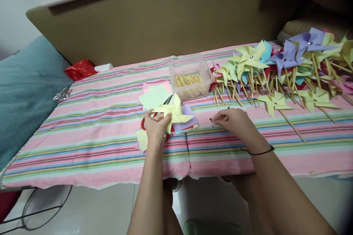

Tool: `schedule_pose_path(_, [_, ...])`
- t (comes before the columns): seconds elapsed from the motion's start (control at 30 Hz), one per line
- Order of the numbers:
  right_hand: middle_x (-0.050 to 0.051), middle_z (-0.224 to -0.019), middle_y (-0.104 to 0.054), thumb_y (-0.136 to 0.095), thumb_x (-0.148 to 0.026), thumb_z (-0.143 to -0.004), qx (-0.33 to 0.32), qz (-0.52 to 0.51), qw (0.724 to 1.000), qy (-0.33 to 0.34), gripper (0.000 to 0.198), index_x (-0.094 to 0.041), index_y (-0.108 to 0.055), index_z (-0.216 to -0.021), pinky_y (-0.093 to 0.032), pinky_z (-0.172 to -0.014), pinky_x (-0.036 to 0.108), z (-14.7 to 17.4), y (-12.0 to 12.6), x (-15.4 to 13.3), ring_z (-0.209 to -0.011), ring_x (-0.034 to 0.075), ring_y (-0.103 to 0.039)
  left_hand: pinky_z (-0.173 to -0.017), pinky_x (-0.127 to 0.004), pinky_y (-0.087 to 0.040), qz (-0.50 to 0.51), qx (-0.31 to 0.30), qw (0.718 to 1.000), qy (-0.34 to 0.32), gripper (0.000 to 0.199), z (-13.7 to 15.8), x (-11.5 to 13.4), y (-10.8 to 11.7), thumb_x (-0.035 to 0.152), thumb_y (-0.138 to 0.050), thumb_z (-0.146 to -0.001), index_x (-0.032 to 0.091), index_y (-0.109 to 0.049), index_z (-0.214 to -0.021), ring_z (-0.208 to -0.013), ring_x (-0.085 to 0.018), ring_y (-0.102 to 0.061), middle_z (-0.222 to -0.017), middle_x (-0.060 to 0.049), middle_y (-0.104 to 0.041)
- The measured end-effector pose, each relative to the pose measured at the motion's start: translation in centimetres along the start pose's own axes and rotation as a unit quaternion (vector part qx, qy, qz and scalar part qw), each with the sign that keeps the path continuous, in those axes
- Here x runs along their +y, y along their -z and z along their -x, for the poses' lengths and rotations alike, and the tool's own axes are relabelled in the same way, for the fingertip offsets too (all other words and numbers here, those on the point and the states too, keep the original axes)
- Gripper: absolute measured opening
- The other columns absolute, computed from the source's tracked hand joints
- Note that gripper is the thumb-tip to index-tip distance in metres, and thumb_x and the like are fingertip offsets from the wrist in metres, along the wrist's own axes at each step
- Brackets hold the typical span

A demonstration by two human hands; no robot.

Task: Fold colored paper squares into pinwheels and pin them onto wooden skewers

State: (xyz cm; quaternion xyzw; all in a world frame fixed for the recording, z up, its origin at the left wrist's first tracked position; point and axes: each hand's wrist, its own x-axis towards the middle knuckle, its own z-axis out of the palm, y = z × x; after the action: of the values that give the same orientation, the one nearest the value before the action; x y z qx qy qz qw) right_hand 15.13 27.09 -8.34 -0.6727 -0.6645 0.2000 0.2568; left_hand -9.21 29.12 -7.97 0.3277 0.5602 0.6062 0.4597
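Note:
My left hand (156,125) pinches a pale yellow paper pinwheel (178,113) by one blade, with no stick on it. Below it lie scissors with red handles (143,123), partly covered by the hand, and stacks of coloured paper squares (156,96). On the striped cloth to the right, my right hand (231,120) has its fingertips drawn together beside a few small shiny metal pins (212,121). Whether a pin is between those fingertips is too small to make out. A black band circles the right wrist.
A clear plastic box (191,77) of short wooden sticks stands behind the paper. Many finished pinwheels (250,58) on sticks crowd the right side. A red plastic bag (79,69) and a crumpled silvery packet (62,95) lie at the left, near a blue cushion (24,91).

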Motion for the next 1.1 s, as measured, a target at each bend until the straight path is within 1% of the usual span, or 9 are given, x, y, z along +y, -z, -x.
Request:
schedule_pose_path(0.1, [0.004,-0.07,-0.073,-0.068,-0.019,-0.07,-0.057,0.104,0.993,-0.024,0.01,-0.022,-0.072,-0.062,-0.04,-0.055,0.029,0.2,-0.9,-0.6,-0.069,0.022,-0.066,-0.052,-0.023,-0.047,0.003,-0.011,1.0,-0.003,0.063,0.2,-0.1,-0.2,0.021,-0.08,-0.05,0.022,-0.038,-0.097,-0.048,-0.013,-0.062,-0.064,0.003,-0.067])
schedule_pose_path(0.23, [0.007,-0.068,-0.072,-0.067,-0.018,-0.07,-0.066,0.165,0.983,-0.041,0.012,-0.021,-0.071,-0.059,-0.035,-0.051,0.028,0.1,-2.0,-1.1,-0.067,0.023,-0.065,-0.048,-0.022,-0.046,0.009,-0.034,0.999,0.007,0.062,0.9,-0.1,-1.0,0.02,-0.078,-0.051,0.022,-0.036,-0.096,-0.045,-0.013,-0.06,-0.061,0.003,-0.067])
schedule_pose_path(0.33, [0.007,-0.067,-0.072,-0.062,-0.013,-0.069,-0.063,0.172,0.983,-0.027,0.017,-0.021,-0.069,-0.056,-0.033,-0.049,0.028,0.1,-2.2,-1.0,-0.066,0.023,-0.065,-0.05,-0.022,-0.047,0.011,-0.053,0.999,0.008,0.061,1.4,-0.2,-1.5,0.019,-0.077,-0.053,0.022,-0.035,-0.096,-0.047,-0.013,-0.061,-0.061,0.002,-0.067])
schedule_pose_path(0.43, [0.004,-0.064,-0.071,-0.061,-0.015,-0.071,-0.056,0.089,0.994,-0.001,0.017,-0.021,-0.069,-0.058,-0.038,-0.051,0.027,0.0,-2.0,-0.8,-0.064,0.02,-0.065,-0.049,-0.022,-0.046,0.005,-0.062,0.998,0.01,0.06,1.9,-0.3,-1.9,0.02,-0.077,-0.054,0.023,-0.035,-0.096,-0.047,-0.013,-0.06,-0.06,0.004,-0.066])
schedule_pose_path(0.53, [0.001,-0.056,-0.067,-0.062,-0.024,-0.074,0.002,-0.094,0.996,0.0,0.013,-0.021,-0.069,-0.065,-0.045,-0.053,0.028,0.0,-1.6,-0.9,-0.056,0.019,-0.063,-0.049,-0.021,-0.045,0.001,-0.062,0.998,0.006,0.059,2.3,-0.4,-2.2,0.019,-0.076,-0.054,0.024,-0.033,-0.094,-0.045,-0.012,-0.059,-0.059,0.007,-0.065])
schedule_pose_path(0.67, [0.001,-0.056,-0.065,-0.065,-0.033,-0.075,0.102,-0.265,0.959,-0.025,0.015,-0.019,-0.068,-0.073,-0.051,-0.054,0.031,0.1,-1.4,-2.0,-0.054,0.019,-0.065,-0.051,-0.02,-0.044,-0.024,-0.058,0.997,-0.037,0.054,2.6,-0.8,-2.5,0.018,-0.074,-0.058,0.024,-0.031,-0.091,-0.046,-0.011,-0.058,-0.058,0.008,-0.063])
schedule_pose_path(0.77, [0.002,-0.063,-0.067,-0.069,-0.033,-0.073,0.12,-0.342,0.932,0.005,0.014,-0.019,-0.068,-0.073,-0.053,-0.057,0.032,0.3,-1.8,-3.4,-0.06,0.019,-0.066,-0.053,-0.019,-0.043,-0.039,-0.049,0.996,-0.067,0.051,2.8,-1.2,-2.7,0.017,-0.072,-0.061,0.025,-0.03,-0.09,-0.046,-0.009,-0.057,-0.058,0.008,-0.063])
schedule_pose_path(0.9, [0.003,-0.073,-0.071,-0.07,-0.03,-0.074,0.087,-0.379,0.918,0.072,0.009,-0.021,-0.071,-0.076,-0.054,-0.061,0.033,0.7,-3.2,-4.9,-0.066,0.019,-0.066,-0.053,-0.019,-0.042,-0.029,-0.047,0.996,-0.065,0.053,3.0,-1.5,-3.1,0.017,-0.072,-0.061,0.025,-0.029,-0.09,-0.045,-0.009,-0.057,-0.057,0.009,-0.063])
schedule_pose_path(1.1, [0.001,-0.072,-0.071,-0.066,-0.031,-0.079,0.071,-0.337,0.933,0.102,0.01,-0.022,-0.07,-0.078,-0.048,-0.054,0.028,1.2,-4.5,-5.4,-0.063,0.017,-0.064,-0.052,-0.021,-0.044,0.023,-0.054,0.998,-0.003,0.059,3.1,-1.2,-3.6,0.019,-0.076,-0.057,0.024,-0.031,-0.094,-0.046,-0.012,-0.06,-0.058,0.006,-0.065])
